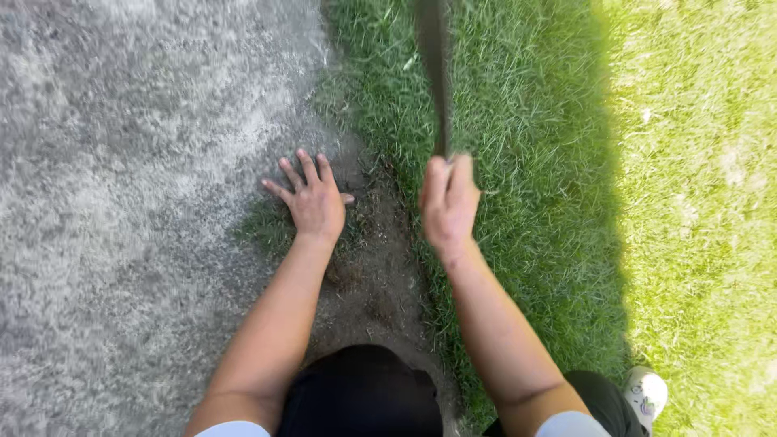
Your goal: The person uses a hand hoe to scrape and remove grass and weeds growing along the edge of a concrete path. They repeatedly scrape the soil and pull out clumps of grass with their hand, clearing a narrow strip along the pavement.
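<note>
Left hand point(312, 201) pressing flat, fingers spread, on dirt strip point(374, 267); right hand point(447, 202) fist-gripping dark blade point(434, 73) (blurred) pointing 12 o'clock over grass point(526, 121)

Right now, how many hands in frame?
2. Left hand lies flat, fingers spread, on the bare soil strip by the grass edge. Right hand grips a dark, motion-blurred tool over the grass. None seem hidden.

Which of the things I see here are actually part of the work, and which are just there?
In use:
- long dark blade, gripped by the right hand
- bare soil strip at the grass edge
- left hand, flat on the ground

Just there:
- sunlit lawn
- grey pavement
- white shoe
</note>
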